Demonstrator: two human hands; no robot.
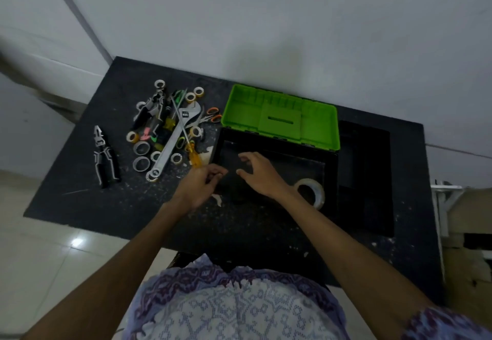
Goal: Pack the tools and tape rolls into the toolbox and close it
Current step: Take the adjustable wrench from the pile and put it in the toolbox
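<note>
Open toolbox (277,158), both hands (198,184) (259,173) loosely spread, empty, tool heap (167,126) left, black tray (364,177) right

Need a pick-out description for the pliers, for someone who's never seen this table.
Start at the open toolbox with the green lid on the dark speckled table, then go left past the heap of tape rolls and tools. The black-and-white-handled pliers lie alone beyond it, nearest the table's left edge, touching nothing else.

Green lid (282,116); black toolbox (330,164); yellow screwdriver (193,153).
</note>
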